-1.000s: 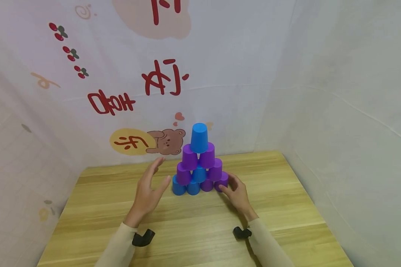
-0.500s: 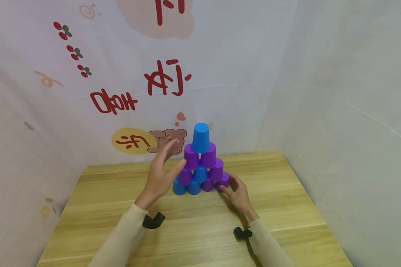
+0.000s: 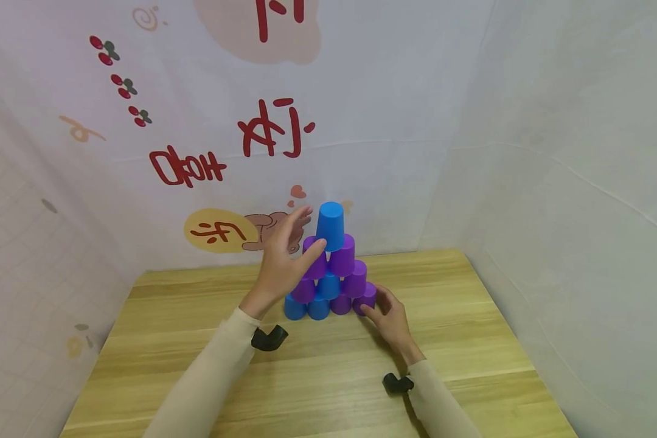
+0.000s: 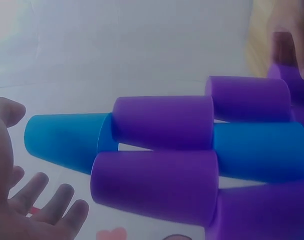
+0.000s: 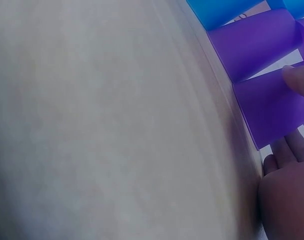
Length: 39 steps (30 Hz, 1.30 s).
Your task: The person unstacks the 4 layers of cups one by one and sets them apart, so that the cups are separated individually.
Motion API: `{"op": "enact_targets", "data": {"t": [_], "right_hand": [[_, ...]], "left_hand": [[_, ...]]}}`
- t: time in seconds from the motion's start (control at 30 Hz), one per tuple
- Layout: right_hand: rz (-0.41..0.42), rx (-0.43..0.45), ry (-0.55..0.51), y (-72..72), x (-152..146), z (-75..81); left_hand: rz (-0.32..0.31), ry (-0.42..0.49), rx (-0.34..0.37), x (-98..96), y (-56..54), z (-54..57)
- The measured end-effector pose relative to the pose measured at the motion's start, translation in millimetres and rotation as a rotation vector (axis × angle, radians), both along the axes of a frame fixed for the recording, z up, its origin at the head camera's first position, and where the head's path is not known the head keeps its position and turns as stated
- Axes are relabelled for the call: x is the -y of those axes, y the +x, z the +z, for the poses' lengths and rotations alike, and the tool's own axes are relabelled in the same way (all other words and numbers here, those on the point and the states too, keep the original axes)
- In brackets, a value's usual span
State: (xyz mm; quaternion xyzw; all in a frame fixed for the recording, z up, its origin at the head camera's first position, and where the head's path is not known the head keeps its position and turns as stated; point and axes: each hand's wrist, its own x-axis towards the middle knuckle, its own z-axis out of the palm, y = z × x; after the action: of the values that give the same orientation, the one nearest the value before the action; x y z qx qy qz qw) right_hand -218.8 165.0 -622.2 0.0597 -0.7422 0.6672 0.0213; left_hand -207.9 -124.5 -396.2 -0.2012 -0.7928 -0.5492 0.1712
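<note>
A pyramid of upside-down blue and purple cups stands on the table. One blue cup (image 3: 330, 226) tops it, set on two purple cups (image 3: 342, 255). Beside that top cup is my left hand (image 3: 282, 261), thumb and fingers spread around its left side. The left wrist view shows a gap between those fingers and the blue cup (image 4: 66, 140). Down at the bottom row's right end, my right hand (image 3: 392, 319) holds a purple cup (image 5: 272, 105) between thumb and fingers. My left hand hides parts of the left-hand cups in the head view.
The wooden table (image 3: 328, 383) ends at a white cloth backdrop (image 3: 389, 121) close behind the pyramid. Another white cloth (image 3: 569, 182) hangs along the right side. Each wrist carries a small black mount (image 3: 269, 338).
My left hand has risen and moved right, from beside the lower rows up to the top blue cup. The right hand stays at its purple cup, and the pyramid looks the same.
</note>
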Motion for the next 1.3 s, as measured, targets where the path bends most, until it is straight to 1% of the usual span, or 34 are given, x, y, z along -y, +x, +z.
{"op": "enact_targets", "data": {"t": [0.23, 0.33, 0.47, 0.77, 1.07, 1.3], "right_hand": [[-0.003, 0.008, -0.002, 1.5, 2.0, 1.7], [-0.011, 0.011, -0.001, 1.9, 2.2, 1.3], [-0.011, 0.015, -0.004, 2.7, 1.8, 1.0], [-0.003, 0.009, 0.017, 2.4, 0.5, -1.0], [-0.001, 0.013, 0.014, 1.9, -0.6, -0.7], [0.005, 0.026, 0.042, -1.3, -2.5, -0.5]], "left_hand": [[-0.010, 0.032, 0.034, -10.0, -10.0, 4.2], [-0.018, 0.042, 0.035, -13.6, -13.7, 5.8], [-0.014, 0.039, 0.028, -17.9, -16.6, 7.8], [-0.010, 0.020, -0.017, -23.1, -20.5, 8.1], [-0.010, 0.035, -0.022, -23.5, -23.8, 7.5], [-0.005, 0.040, -0.024, -25.3, -26.1, 8.7]]}}
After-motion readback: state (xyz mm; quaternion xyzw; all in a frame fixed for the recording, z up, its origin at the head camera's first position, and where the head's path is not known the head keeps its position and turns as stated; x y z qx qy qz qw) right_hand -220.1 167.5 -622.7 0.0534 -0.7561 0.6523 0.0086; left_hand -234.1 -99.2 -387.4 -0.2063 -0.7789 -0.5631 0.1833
